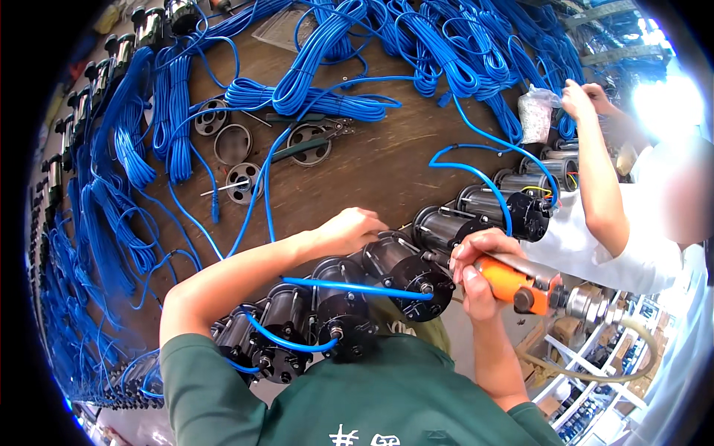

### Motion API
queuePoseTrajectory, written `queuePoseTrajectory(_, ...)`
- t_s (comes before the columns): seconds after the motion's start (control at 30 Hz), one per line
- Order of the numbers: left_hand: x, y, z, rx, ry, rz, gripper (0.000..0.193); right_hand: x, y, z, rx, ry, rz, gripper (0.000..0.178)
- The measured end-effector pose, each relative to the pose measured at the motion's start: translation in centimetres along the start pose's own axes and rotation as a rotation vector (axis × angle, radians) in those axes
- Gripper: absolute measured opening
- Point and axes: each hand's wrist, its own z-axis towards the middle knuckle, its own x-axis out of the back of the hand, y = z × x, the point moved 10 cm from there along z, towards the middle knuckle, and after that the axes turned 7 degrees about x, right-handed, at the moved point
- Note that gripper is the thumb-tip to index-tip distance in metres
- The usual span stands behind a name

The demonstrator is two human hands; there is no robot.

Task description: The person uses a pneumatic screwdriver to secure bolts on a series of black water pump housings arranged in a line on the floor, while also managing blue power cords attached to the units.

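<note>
My right hand (480, 271) is wrapped around an orange air-powered driver (513, 285) with a metal fitting and a pale hose at its rear. The tool's front end points left at the black end cap (421, 288) of a dark cylindrical housing (388, 256). A blue cable comes out of that cap's centre. My left hand (353, 230) curls over the far end of this same housing, its fingertips partly hidden. Beside it on the left stands another capped housing (341, 297), and to its right lies a further housing (439, 227).
Coiled blue cables (320, 56) cover the far and left sides of the brown tabletop (364, 156). Spoked metal discs (242, 182) and green-handled pliers (301, 149) lie mid-table. On the right, a co-worker's arm (602, 178) reaches by a white plastic bag (535, 115). The air hose (647, 349) loops at lower right.
</note>
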Motion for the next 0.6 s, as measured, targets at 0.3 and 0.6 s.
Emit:
queuePoseTrajectory(0.3, -3.1, 6.2, 4.9, -0.391, -0.379, 0.191, 0.02, 0.1, -2.3, 0.4, -0.085, 0.067, 0.053, 0.037)
queuePoseTrajectory(0.6, -3.8, 5.3, 4.6, -0.491, -0.274, 0.21, 0.014, -0.1, -3.7, -0.4, -0.122, 0.033, -0.148, 0.041)
